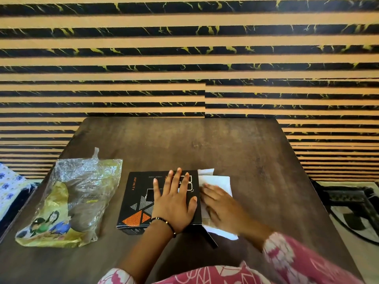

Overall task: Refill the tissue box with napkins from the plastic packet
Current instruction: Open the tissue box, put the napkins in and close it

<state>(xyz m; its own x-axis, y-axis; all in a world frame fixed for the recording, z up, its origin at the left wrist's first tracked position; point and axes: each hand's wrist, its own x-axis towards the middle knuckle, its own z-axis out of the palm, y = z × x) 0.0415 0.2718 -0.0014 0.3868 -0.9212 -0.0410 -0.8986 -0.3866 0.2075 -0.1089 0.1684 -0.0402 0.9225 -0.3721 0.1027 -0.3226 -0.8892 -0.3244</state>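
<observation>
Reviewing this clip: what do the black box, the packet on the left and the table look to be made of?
Black box: likely printed cardboard, matte, with sharp folded edges. Packet: thin plastic film, clear on top, printed below, crinkled and glinting. Table: dark brown, dull, faintly grained; wood or laminate, cannot tell which.

A dark wooden counter stands against a striped wall.
Floral cloth lies left; a patterned rug right.
</observation>
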